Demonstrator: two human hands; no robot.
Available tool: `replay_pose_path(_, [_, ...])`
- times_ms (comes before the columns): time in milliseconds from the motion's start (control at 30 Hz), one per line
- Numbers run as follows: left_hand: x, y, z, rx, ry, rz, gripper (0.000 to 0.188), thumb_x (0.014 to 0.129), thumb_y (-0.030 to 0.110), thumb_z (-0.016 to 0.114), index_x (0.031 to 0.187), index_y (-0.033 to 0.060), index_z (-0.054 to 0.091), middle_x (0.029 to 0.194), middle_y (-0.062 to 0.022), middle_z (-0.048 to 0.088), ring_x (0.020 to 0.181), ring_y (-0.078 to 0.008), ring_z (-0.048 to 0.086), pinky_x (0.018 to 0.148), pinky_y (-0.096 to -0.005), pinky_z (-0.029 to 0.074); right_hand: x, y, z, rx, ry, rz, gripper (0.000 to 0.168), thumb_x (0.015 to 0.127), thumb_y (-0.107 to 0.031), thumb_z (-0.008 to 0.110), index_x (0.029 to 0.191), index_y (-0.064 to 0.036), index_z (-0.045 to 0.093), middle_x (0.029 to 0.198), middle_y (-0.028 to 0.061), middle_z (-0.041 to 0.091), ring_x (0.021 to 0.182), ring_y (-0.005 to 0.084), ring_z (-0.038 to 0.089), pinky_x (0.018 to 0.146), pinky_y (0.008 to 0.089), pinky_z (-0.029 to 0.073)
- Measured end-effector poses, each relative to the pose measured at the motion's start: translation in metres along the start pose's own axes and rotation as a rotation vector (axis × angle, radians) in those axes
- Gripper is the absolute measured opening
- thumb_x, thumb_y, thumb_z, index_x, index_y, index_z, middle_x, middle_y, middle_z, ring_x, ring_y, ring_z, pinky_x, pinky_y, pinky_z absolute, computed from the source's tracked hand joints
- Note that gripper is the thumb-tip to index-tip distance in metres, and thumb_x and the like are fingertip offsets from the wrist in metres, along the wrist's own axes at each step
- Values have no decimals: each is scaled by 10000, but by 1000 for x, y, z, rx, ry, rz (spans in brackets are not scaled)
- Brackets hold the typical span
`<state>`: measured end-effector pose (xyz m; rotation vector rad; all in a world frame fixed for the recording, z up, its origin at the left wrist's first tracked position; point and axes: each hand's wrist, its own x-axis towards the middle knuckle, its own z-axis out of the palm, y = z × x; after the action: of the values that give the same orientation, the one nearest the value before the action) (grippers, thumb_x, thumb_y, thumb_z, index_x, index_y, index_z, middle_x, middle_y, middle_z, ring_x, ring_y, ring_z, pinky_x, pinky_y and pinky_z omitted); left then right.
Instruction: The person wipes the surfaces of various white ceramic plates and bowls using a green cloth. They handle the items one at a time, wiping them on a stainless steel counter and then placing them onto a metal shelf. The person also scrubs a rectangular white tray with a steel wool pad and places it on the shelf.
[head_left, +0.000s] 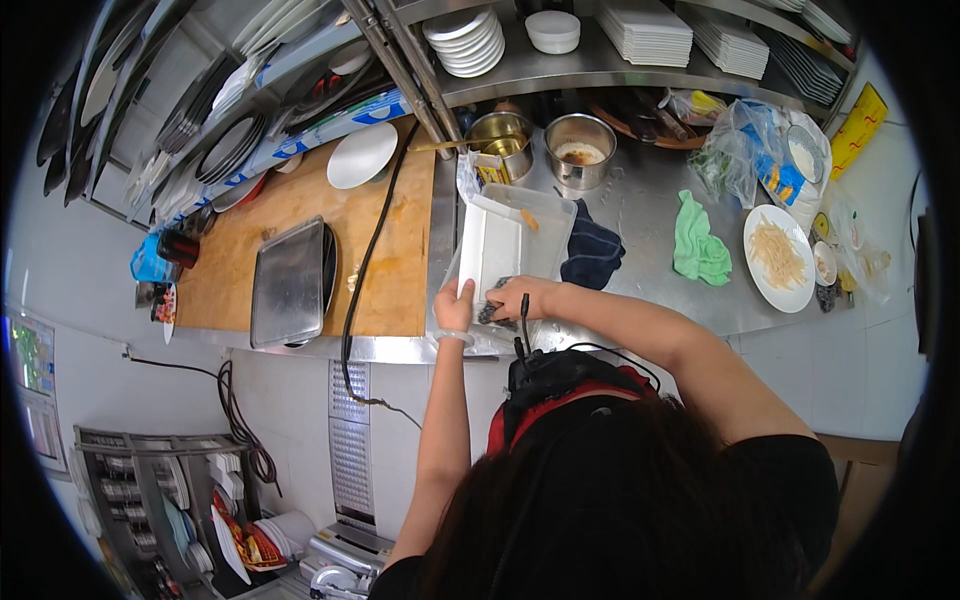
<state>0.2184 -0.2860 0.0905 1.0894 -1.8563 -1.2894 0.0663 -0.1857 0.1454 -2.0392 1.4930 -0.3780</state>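
Note:
A white rectangular tray (487, 244) is tilted over a clear plastic bin (551, 225) on the steel counter. My left hand (454, 306) grips the tray's near left edge, thumb on top; a pale bangle circles that wrist. In my right hand (517, 297) is a grey steel wool scourer (495, 309), pressed at the near end of the tray. An orange piece (530, 219) lies in the bin. Touching the bin's right side is a dark blue cloth (592, 244). Whether the scourer touches the tray's inner face is partly hidden by my fingers.
Two steel pots (580, 154) stand behind the bin. To the right are a green cloth (699, 240) and an oval plate (759, 277) of pale shreds. A wooden board (405, 285) on the left bears a metal tray (289, 281) and a black cable (367, 255). Shelves (630, 76) hold stacked dishes.

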Motion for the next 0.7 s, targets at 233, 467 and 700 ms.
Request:
replay_pose_path(233, [-2, 10, 6, 283, 112, 31, 277, 739, 262, 632, 840, 5, 620, 736, -173, 623, 676, -297, 598, 629, -342, 453, 8, 27, 5, -315, -206, -80, 153, 710, -232, 568, 838, -213, 650, 854, 53, 539, 771, 260, 579, 647, 375, 471])
replay_pose_path(467, [-12, 38, 12, 458, 167, 12, 401, 647, 361, 703, 875, 41, 624, 750, -166, 629, 696, -319, 608, 622, -373, 469, 10, 22, -9, -321, -214, 37, 140, 708, -217, 547, 775, -246, 667, 872, 51, 545, 782, 254, 582, 645, 388, 470])
replay_pose_path(700, [-12, 36, 12, 493, 194, 21, 408, 636, 339, 711, 892, 36, 616, 761, -169, 630, 714, -319, 612, 640, -378, 474, 12, 40, -2, -417, -239, 96, 135, 714, -214, 546, 762, -176, 666, 883, 43, 566, 805, 232, 586, 686, 390, 452])
